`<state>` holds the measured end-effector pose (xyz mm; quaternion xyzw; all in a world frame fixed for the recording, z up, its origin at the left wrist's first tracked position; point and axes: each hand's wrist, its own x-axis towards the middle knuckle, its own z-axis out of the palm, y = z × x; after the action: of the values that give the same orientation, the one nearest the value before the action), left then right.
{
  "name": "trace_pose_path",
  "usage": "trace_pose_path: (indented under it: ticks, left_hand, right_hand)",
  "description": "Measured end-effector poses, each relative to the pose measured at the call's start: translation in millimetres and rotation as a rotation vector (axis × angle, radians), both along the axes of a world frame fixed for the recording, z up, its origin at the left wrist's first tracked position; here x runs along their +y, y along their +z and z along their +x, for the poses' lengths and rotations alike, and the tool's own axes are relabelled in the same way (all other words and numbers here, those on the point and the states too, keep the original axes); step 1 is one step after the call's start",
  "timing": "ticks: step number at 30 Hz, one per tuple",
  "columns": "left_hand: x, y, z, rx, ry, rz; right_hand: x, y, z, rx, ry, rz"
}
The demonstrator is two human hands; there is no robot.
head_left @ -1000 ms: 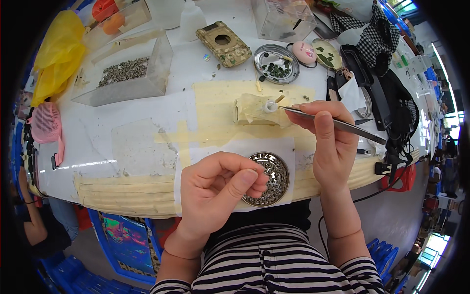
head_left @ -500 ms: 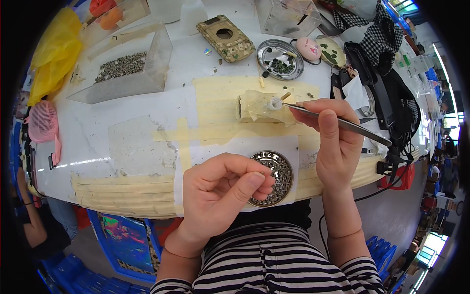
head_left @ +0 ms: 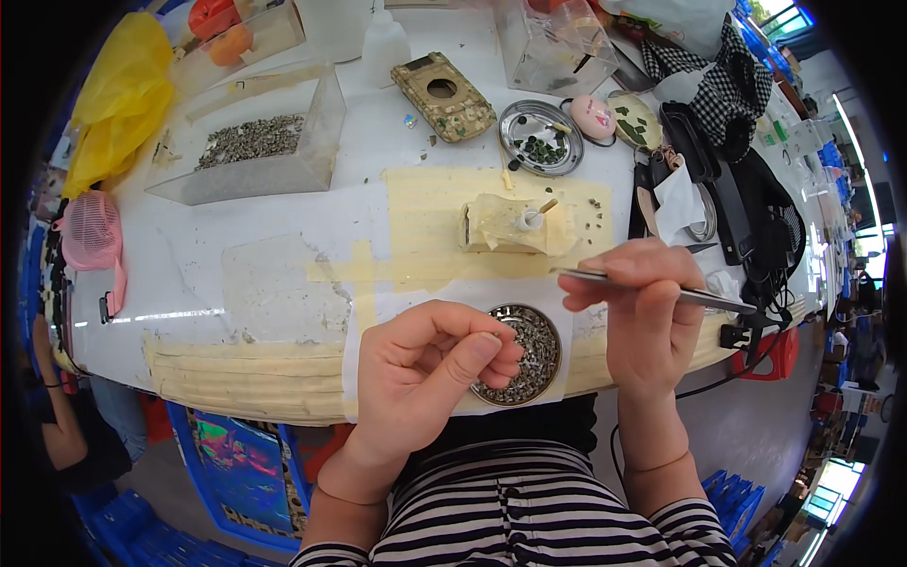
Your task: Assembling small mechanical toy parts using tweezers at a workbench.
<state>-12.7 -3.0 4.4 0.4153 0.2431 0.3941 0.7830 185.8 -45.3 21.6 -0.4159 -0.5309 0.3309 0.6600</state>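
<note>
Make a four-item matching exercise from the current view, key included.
1. Tweezers
2. Left hand
3. Camouflage-patterned shell
4. Yellow plastic

A. has a round hole in its top
B. at the upper left of the view
C. held in the right hand
D. partly covers the round dish of small metal parts

Pairs: 1-C, 2-D, 3-A, 4-B

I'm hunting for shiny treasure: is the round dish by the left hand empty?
No, it's not empty: many small metallic pieces show inside the dish.

One tweezers (head_left: 715,300), one camouflaged shell (head_left: 461,111)
</note>
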Motion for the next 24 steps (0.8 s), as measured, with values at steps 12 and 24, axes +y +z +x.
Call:
trace_pose_path:
  ticks: [12,24]
  left_hand:
    - [3,-5,-1,-0.071,-0.064,-0.052]
    - [5,-10,-2,-0.121,-0.089,-0.121]
  right_hand:
    - [-5,-5,-15,0.277,0.223,-0.145]
    - [-5,-7,-21,0.294,0.194,-0.152]
